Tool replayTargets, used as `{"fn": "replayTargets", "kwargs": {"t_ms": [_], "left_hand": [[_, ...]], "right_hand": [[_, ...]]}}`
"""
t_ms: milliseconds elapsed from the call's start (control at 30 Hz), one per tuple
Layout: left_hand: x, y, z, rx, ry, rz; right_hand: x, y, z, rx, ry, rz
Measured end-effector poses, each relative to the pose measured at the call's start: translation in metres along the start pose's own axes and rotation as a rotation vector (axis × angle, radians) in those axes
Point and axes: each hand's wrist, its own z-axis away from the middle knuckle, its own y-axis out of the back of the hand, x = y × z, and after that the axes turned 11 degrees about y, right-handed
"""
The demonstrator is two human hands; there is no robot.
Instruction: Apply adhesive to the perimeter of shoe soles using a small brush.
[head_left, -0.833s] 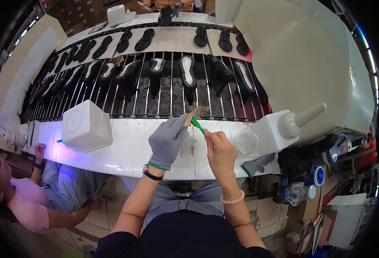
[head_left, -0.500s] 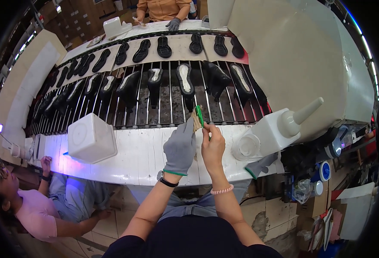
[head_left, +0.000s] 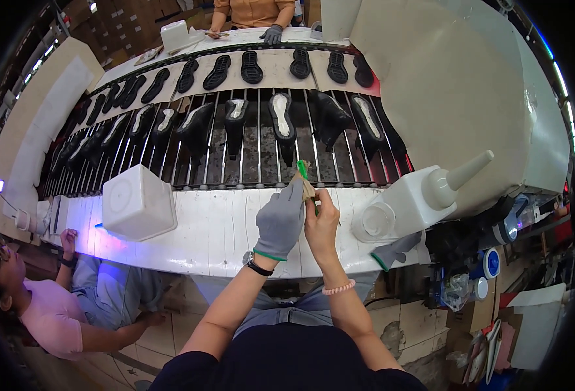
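Observation:
At the near edge of the rod conveyor, my left hand (head_left: 280, 225), in a grey glove, is closed on a tan piece of rag or paper (head_left: 309, 190). A slim green tool (head_left: 302, 169) pokes out beyond it; its kind is unclear. My bare right hand (head_left: 322, 225) pinches the tool's lower part, with the fingertips partly hidden. Straight ahead on the rods lies a black shoe upper (head_left: 291, 135) with a white patch on its underside (head_left: 280, 114). More such uppers rest to either side.
Black soles (head_left: 251, 68) line a beige strip farther back. On the white bench (head_left: 222, 241) stand a white container (head_left: 137, 202), a spouted white bottle (head_left: 414, 202), a clear cup (head_left: 373, 223) and a grey glove (head_left: 398, 251). One person (head_left: 46, 313) sits left; another (head_left: 255, 13) works opposite.
Both hands have shifted slightly, the left one to the right, closer to the other. Less of the green tool shows now between rag and right fingers. The shoes look nearly unmoved.

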Motion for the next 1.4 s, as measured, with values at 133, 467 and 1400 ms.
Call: {"fn": "replayTargets", "kwargs": {"t_ms": [133,467,1400], "left_hand": [[0.000,-0.005,-0.004,0.015,-0.025,-0.038],[-0.022,0.000,-0.031,0.037,0.064,-0.005],[-0.018,0.004,0.000,0.028,-0.038,0.191]], "right_hand": [[-0.016,0.006,0.007,-0.019,-0.205,-0.134],[0.021,0.021,0.027,-0.060,-0.533,-0.549],[0.017,0.003,0.011,-0.024,-0.190,-0.255]]}}
